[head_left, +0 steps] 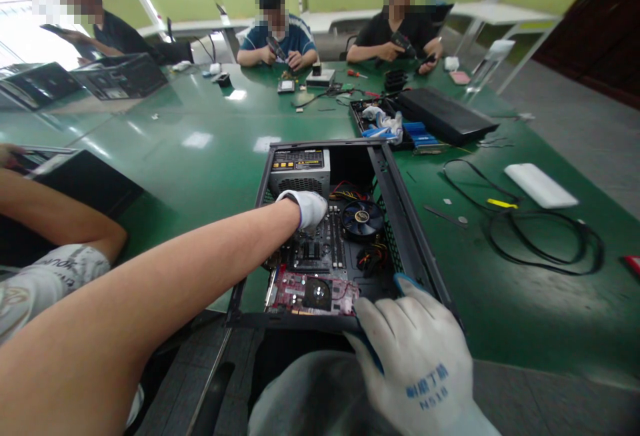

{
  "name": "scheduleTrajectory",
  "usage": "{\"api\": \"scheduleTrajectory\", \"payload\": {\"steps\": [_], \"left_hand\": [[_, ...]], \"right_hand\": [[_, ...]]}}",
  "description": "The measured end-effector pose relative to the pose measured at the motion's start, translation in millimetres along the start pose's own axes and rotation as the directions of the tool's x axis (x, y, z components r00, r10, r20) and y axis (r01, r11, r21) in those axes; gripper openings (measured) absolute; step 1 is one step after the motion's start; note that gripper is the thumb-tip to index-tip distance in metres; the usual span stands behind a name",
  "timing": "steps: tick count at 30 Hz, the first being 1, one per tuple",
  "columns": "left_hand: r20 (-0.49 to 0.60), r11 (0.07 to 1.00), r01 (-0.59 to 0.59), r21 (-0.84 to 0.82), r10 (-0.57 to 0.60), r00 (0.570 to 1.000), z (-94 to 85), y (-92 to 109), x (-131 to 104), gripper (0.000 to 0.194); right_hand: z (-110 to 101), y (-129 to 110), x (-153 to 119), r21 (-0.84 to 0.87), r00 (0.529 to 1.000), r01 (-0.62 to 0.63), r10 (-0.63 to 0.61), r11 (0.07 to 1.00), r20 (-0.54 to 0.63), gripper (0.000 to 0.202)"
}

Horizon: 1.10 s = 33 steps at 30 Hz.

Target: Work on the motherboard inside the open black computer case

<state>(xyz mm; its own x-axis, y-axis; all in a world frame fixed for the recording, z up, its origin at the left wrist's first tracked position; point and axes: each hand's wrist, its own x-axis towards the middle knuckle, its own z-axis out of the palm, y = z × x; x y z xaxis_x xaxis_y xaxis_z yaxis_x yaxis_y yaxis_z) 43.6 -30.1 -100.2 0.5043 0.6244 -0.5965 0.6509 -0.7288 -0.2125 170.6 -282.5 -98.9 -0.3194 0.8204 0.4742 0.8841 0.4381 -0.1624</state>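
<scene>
An open black computer case [407,223] lies on its side on the green table in front of me. My left hand [311,211], in a white glove, reaches into it over the motherboard [300,249], just below the power supply [303,168]; its fingertips are hidden or blurred. A round black fan [363,217] sits to the right of that hand. Along the near side is a red graphics card [313,293]. My right hand [417,349], also gloved, grips the case's near right edge, fingers over the rim and thumb below.
On the right lie a black cable [545,266], a white box-like object [541,185] and a thin metal strip [445,216]. Beyond the case is a tray with gloves [385,123] beside a black panel [445,115]. A person's arm [65,216] works at another case on the left.
</scene>
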Motion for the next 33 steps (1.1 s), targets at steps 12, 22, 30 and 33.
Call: {"api": "scheduleTrajectory", "payload": {"steps": [12, 22, 30, 33], "left_hand": [[0.045, 1.0, -0.015, 0.002, 0.015, 0.999, 1.0, -3, 1, 0.06], [-0.086, 0.997, 0.011, -0.071, -0.017, 0.996, -8.8, -7, -20, 0.065], [-0.348, 0.993, 0.039, -0.113, -0.077, 0.934, -43.8, -29, -49, 0.042], [-0.445, 0.983, 0.112, -0.147, -0.166, 0.88, -54.2, -48, -53, 0.041]], "right_hand": [[-1, 0, 0, 0.009, 1.0, -0.009, 0.009, 1.0, -0.007, 0.017], [4, 3, -1, -0.029, 1.0, -0.011, 0.01, 1.0, -0.009, 0.024], [21, 33, 52, -0.104, 0.998, -0.061, 0.063, 0.993, 0.021, 0.026], [33, 52, 89, -0.196, 0.993, -0.064, 0.082, 0.978, 0.082, 0.034]]}}
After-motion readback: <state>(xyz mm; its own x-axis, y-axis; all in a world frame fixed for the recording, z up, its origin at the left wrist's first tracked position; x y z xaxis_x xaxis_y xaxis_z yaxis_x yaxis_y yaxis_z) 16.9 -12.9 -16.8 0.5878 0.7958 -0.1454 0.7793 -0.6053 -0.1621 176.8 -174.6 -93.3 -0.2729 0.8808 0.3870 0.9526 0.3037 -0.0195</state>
